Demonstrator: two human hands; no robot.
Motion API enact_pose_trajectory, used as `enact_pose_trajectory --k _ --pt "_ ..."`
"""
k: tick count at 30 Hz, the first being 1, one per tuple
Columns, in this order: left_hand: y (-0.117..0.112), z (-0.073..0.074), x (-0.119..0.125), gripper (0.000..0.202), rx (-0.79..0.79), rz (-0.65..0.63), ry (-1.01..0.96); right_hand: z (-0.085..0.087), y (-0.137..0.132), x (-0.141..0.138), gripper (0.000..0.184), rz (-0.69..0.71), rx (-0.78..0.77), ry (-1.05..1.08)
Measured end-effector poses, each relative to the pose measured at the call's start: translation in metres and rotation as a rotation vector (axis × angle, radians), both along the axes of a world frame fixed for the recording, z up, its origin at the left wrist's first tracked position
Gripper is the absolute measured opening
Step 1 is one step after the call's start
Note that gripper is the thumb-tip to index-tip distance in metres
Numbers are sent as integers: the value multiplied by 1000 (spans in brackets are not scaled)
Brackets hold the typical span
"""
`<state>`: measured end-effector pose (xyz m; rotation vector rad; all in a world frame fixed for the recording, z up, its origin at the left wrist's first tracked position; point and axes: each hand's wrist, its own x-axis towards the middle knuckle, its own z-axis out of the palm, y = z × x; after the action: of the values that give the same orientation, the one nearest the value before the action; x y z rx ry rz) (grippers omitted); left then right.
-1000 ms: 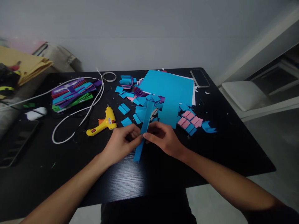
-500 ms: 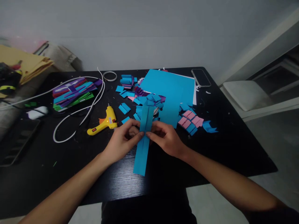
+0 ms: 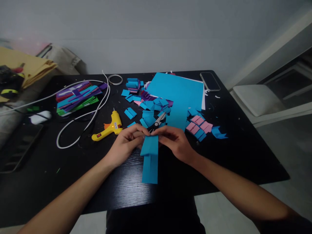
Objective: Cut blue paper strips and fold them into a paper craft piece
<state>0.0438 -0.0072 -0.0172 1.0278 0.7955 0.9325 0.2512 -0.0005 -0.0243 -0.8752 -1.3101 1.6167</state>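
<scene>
A blue paper strip (image 3: 149,159) lies lengthwise toward me on the black table (image 3: 73,175), its far end folded back over itself. My left hand (image 3: 125,144) pinches the fold's left edge and my right hand (image 3: 174,143) pinches its right edge. Just beyond my fingers lie scissors (image 3: 157,123) on a heap of small folded blue pieces (image 3: 151,109). A large blue sheet (image 3: 179,94) lies behind them.
A yellow glue gun (image 3: 108,127) with a white cable (image 3: 80,125) sits to the left. Coloured paper strips (image 3: 75,97) lie far left. Pink and blue folded pieces (image 3: 200,127) sit on the right, a phone (image 3: 209,81) at the back right, a tape ring (image 3: 114,79) behind.
The strip's far half, which stood up over the pile, has been folded down toward me. The scissors behind it are now uncovered. Both hands stayed in place.
</scene>
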Motion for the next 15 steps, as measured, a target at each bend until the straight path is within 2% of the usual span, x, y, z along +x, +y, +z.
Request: enact_pose_trajectory --k 6,10,15 --pt "1 4 0 14 89 48 127 1 0 3 20 27 -82 56" --pt "-2 4 -1 14 149 125 236 2 2 1 34 -26 -134 -57" --pt "-4 7 2 16 201 244 283 3 5 -1 32 39 -96 -185"
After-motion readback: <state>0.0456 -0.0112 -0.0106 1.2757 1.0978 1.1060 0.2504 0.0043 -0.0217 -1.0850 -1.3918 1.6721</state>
